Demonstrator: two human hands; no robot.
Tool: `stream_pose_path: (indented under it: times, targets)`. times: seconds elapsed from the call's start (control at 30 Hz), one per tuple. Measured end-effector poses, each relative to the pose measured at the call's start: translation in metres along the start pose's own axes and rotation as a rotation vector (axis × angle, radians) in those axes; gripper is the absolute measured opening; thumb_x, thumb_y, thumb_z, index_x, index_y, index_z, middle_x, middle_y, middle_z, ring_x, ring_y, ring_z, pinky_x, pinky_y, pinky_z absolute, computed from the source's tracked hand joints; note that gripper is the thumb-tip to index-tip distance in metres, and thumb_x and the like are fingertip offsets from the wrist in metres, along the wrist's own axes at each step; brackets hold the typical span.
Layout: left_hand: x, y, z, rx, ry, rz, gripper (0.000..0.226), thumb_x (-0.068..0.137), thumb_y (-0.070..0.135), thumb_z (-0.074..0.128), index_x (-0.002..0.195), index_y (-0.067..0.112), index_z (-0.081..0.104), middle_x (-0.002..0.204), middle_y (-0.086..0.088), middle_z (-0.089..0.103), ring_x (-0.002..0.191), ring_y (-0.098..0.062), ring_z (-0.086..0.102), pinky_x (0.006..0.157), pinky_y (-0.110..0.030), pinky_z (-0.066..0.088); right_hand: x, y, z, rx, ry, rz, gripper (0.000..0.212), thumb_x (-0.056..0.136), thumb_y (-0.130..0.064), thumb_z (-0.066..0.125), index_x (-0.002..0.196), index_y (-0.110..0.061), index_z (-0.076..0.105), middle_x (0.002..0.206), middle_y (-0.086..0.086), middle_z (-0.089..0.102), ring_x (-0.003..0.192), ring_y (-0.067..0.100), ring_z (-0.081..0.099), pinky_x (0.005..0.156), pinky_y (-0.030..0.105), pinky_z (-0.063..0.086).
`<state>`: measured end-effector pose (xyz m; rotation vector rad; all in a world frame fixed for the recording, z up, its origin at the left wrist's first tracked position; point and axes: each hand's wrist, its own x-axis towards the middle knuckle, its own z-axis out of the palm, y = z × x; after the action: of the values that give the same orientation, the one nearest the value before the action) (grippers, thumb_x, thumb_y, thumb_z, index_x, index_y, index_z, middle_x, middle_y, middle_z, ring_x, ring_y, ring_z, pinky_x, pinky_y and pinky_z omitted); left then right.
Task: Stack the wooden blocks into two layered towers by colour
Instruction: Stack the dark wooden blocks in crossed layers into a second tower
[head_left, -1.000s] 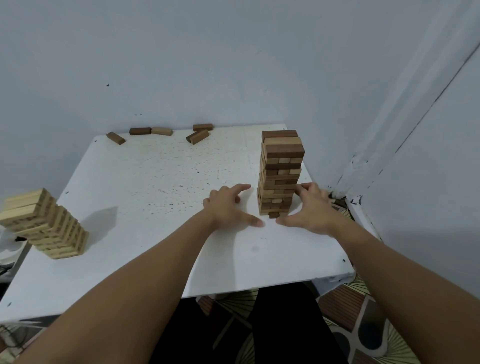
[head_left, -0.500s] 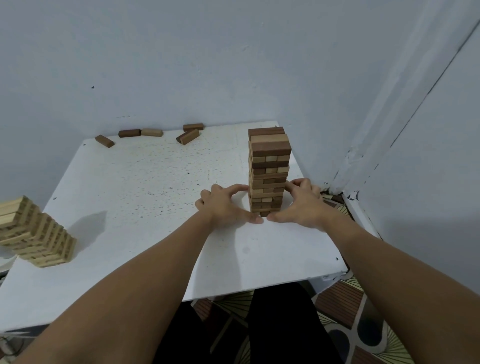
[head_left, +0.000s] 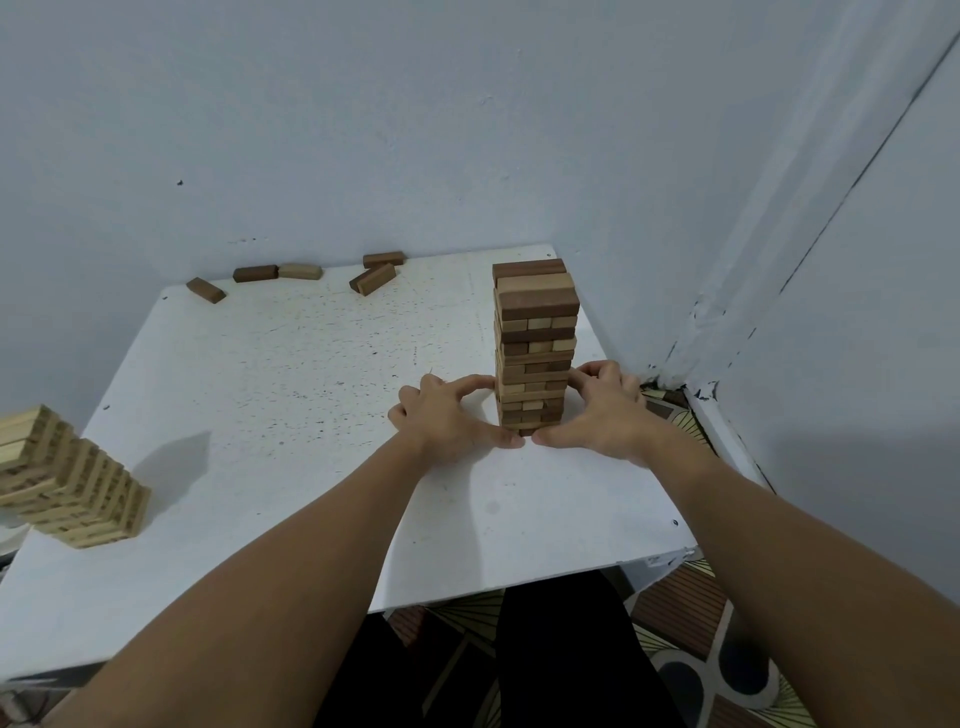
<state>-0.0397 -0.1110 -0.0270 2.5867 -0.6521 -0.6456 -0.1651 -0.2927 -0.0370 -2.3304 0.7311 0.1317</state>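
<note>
Dark tower (head_left: 535, 345) stands upright right of centre, near the right edge of the table (head_left: 291, 405). It's mixed brown w/ lighter blocks, layers laid crosswise, top layer dark w/ one tan block across the middle.

Left hand (head_left: 447, 421) is at the tower's lower left side: fingers curled, index tip touching the blocks abt a third of the way up, thumb flat on the table pointing at the tower base. Right hand (head_left: 602, 410) mirrors it on the lower right side: fingers curled against the blocks, thumb on the table pointing in. The two thumb tips nearly meet just in front of the bottom block. Both hands clasp the tower's lower part between them; tower base sits on the table.

Light tower (head_left: 67, 483) is at the left edge of the frame, well apart from the hands, all pale blocks. It looks tilted, though the wide lens may do that; its top runs out of frame.

Loose blocks along the back edge of the table, upper left of centre: dark block (head_left: 205, 290) lying angled, brown block (head_left: 255, 273) end to end w/ a tan block (head_left: 300, 270), then two more brown ones (head_left: 378, 273), one against the wall, one angled in front of it, touching or nearly so.

Table is white, speckled w/ dark marks. Pale blue walls behind and at right. Patterned floor (head_left: 691, 613) shows below the table edge, lower right.
</note>
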Motion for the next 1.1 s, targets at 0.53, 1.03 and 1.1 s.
stream_pose_path:
  times: [0.53, 1.03, 1.1]
  targets:
    - [-0.002, -0.008, -0.003, 0.011, -0.009, 0.038, 0.098, 0.057, 0.075, 0.087, 0.142, 0.061, 0.04, 0.138, 0.0, 0.041, 0.138, -0.029, 0.027, 0.113, -0.048, 0.023, -0.009, 0.0, 0.001, 0.014, 0.02, -0.003, 0.093, 0.069, -0.061, 0.086, 0.148, -0.049, 0.036, 0.152, -0.008, 0.023, 0.144, 0.025, 0.013, 0.121, 0.047, 0.022]
    - [-0.033, -0.099, -0.029, -0.213, 0.204, 0.154, 0.048, 0.096, 0.039, 0.065, 0.142, 0.03, 0.055, 0.117, 0.004, 0.059, 0.12, -0.024, 0.049, 0.106, -0.048, 0.043, -0.093, -0.01, 0.071, -0.05, 0.492, -0.016, 0.048, 0.091, -0.044, 0.069, 0.131, -0.023, 0.05, 0.126, 0.0, 0.046, 0.122, 0.024, 0.038, 0.103, 0.042, 0.035]
    - [-0.038, -0.113, -0.031, -0.204, 0.25, 0.132, 0.043, 0.096, 0.041, 0.065, 0.137, 0.029, 0.06, 0.115, 0.002, 0.06, 0.12, -0.024, 0.05, 0.104, -0.046, 0.046, -0.104, -0.024, 0.082, -0.065, 0.524, -0.103, 0.036, 0.091, -0.042, 0.068, 0.118, -0.025, 0.052, 0.114, -0.006, 0.044, 0.109, 0.019, 0.039, 0.092, 0.038, 0.036]
